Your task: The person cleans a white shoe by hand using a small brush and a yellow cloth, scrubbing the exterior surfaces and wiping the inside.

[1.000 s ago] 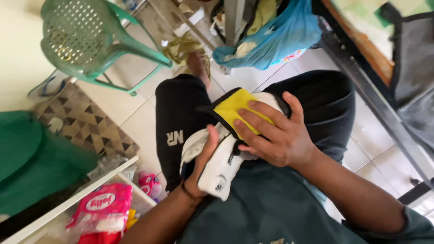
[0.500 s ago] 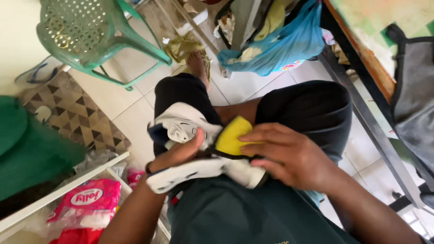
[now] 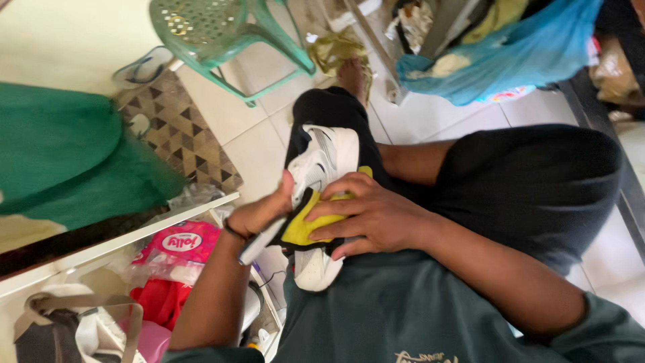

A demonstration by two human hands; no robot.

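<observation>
Sneaker (image 3: 322, 161), white with black trim, lies at the middle of the view across the person's lap, its sole edge turned up and its length running from twelve o'clock down to six; a yellow sponge (image 3: 312, 225) is pressed against its lower half. Right hand (image 3: 373, 215) comes in from four o'clock and lies flat over the sponge, fingers spread and curled onto it, holding it to the shoe; left hand (image 3: 259, 215) comes up from seven o'clock and is closed on the shoe's side at nine o'clock of the sponge, thumb up against the white upper. Black trousers (image 3: 537, 181) cover the bent knees behind the shoe, and a dark green shirt (image 3: 376, 316) fills the bottom edge. Farther out, at ten o'clock, a patterned mat (image 3: 178, 134) lies on the pale floor tiles (image 3: 248, 144), with a green plastic chair (image 3: 215, 33) at eleven o'clock; a blue plastic bag (image 3: 517, 54) sits at one o'clock. At eight o'clock a pink packet (image 3: 178, 245) lies under a white rail (image 3: 114, 245), and a green cloth (image 3: 60, 154) spreads at nine o'clock.
</observation>
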